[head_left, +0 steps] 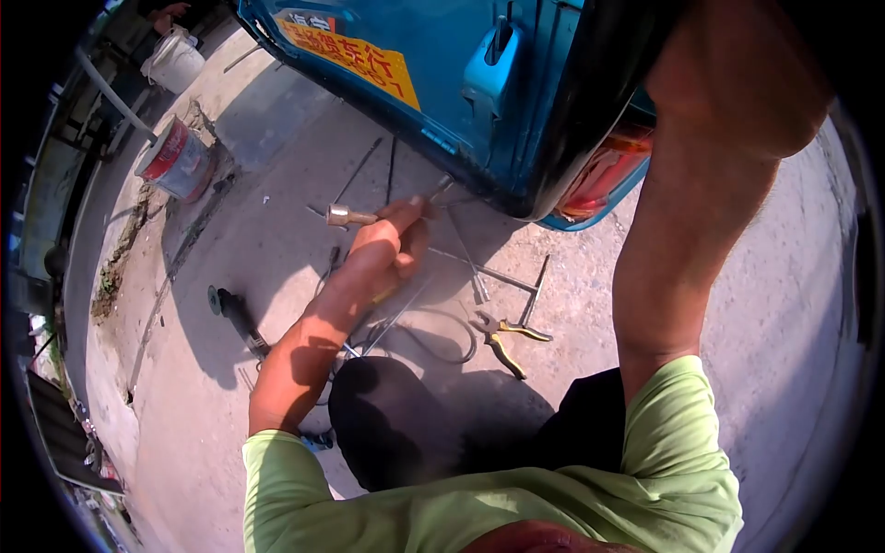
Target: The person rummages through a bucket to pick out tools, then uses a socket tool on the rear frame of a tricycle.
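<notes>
My left hand (pixel 396 241) is closed around a metal socket wrench (pixel 341 216), whose socket end points to the left. It hovers over the ground just below the rear corner of a blue vehicle (pixel 424 55). Of my right side only the arm shows, raised along the vehicle's edge; that hand is out of sight. Below and right of my left hand, pliers (pixel 499 345) with yellow and black handles lie with jaws apart. Long T-shaped wrenches (pixel 525 288) are spread on the concrete around them.
An angle grinder (pixel 241 321) and a dark cable (pixel 470 348) lie near my knees. A red and white bucket (pixel 177 164) with a pole stands at the left, and a white bucket (pixel 175 61) farther back. The red tail light (pixel 599 170) juts at the vehicle's corner.
</notes>
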Action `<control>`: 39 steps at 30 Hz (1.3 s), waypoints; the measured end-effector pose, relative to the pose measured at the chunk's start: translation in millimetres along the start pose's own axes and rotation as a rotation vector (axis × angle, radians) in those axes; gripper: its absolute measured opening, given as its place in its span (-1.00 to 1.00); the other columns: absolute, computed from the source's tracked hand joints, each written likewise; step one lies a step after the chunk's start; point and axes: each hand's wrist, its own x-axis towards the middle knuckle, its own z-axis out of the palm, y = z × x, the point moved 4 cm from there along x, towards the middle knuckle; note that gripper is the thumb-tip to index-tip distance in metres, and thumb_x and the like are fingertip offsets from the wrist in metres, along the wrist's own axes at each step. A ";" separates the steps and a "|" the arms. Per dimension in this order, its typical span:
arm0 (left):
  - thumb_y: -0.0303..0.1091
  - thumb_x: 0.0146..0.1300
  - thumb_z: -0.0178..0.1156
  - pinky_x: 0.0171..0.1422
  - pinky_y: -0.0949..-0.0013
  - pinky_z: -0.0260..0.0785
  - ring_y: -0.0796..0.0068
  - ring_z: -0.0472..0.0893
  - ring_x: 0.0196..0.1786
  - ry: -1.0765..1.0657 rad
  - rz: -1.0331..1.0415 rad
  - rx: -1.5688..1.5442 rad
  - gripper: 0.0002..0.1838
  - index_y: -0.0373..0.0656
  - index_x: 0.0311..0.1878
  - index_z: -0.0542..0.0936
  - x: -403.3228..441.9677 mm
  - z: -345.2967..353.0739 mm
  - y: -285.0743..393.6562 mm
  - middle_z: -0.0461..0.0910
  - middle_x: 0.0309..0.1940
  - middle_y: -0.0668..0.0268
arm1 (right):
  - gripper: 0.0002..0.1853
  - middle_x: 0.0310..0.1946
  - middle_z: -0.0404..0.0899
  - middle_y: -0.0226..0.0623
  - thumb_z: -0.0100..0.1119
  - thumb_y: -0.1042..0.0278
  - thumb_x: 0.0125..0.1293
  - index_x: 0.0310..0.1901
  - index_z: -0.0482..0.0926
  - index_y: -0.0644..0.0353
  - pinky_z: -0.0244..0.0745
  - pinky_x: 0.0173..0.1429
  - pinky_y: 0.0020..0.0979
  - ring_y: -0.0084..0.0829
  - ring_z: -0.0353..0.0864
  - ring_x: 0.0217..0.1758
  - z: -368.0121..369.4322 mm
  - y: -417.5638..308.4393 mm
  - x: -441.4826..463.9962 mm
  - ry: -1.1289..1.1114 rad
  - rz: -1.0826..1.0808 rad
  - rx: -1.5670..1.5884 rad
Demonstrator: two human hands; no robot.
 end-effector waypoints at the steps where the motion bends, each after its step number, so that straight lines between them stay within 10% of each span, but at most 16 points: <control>1: -0.11 0.66 -0.16 -0.63 0.41 -0.02 0.59 0.12 -0.75 0.009 -0.020 -0.066 -0.57 -0.28 -0.02 0.56 0.0 2.1 -4.1 0.24 -0.78 0.42 | -0.57 -0.22 0.53 -0.29 -0.06 0.23 0.55 0.23 0.43 0.44 0.40 -0.29 -0.57 -0.62 0.53 -0.33 0.5 0.0 0.3 -0.004 0.007 0.004; 6: -0.15 0.55 0.04 -0.49 0.18 0.26 0.26 0.46 -0.58 0.178 0.514 0.996 -0.74 -0.15 -0.02 0.52 1.0 2.2 -3.8 0.48 -0.58 0.20 | -0.57 -0.22 0.52 -0.30 -0.07 0.23 0.56 0.23 0.42 0.43 0.38 -0.27 -0.56 -0.62 0.52 -0.33 1.5 -3.3 1.5 -0.021 0.018 0.011; 9: -0.27 0.38 0.12 -0.16 0.00 0.51 -0.12 0.68 -0.14 0.182 0.647 1.632 -0.75 -0.11 0.06 0.45 -11.0 9.7 18.1 0.65 -0.31 -0.02 | -0.57 -0.22 0.51 -0.31 -0.07 0.23 0.56 0.24 0.42 0.42 0.38 -0.27 -0.56 -0.63 0.52 -0.32 3.5 -1.8 -0.8 -0.029 0.025 0.016; 13: -0.27 0.42 0.19 -0.29 0.07 0.51 -0.02 0.66 -0.33 0.122 0.744 1.955 -0.81 -0.13 -0.02 0.50 -12.6 6.8 48.3 0.66 -0.33 0.06 | -0.58 -0.23 0.50 -0.31 -0.08 0.23 0.56 0.24 0.41 0.41 0.37 -0.26 -0.55 -0.63 0.51 -0.32 5.3 -0.4 0.2 -0.029 0.030 0.039; 16: -0.26 0.47 0.14 -0.31 0.09 0.49 0.04 0.64 -0.39 0.103 0.869 1.729 -0.81 -0.16 -0.02 0.56 -29.4 3.6 52.1 0.62 -0.38 0.06 | -0.58 -0.23 0.49 -0.32 -0.08 0.23 0.57 0.24 0.41 0.41 0.36 -0.25 -0.55 -0.63 0.50 -0.32 5.5 -4.1 1.6 -0.028 0.024 0.047; 23: -0.12 0.61 -0.01 -0.57 0.50 -0.01 0.69 0.19 -0.67 0.221 0.145 0.471 -0.62 -0.26 0.01 0.62 -22.4 -6.1 11.6 0.34 -0.63 0.45 | -0.58 -0.23 0.47 -0.33 -0.10 0.23 0.57 0.25 0.40 0.40 0.35 -0.24 -0.54 -0.64 0.49 -0.32 6.4 -1.6 0.8 -0.044 0.045 0.068; 39: -0.05 0.63 -0.13 -0.69 0.51 -0.07 0.65 0.15 -0.77 -0.024 -0.118 -0.278 -0.51 -0.31 -0.07 0.60 3.7 -9.4 -11.8 0.40 -0.67 0.42 | -0.60 -0.24 0.43 -0.36 -0.12 0.22 0.59 0.26 0.37 0.37 0.31 -0.20 -0.53 -0.65 0.45 -0.32 7.9 0.1 -1.2 -0.125 0.098 0.143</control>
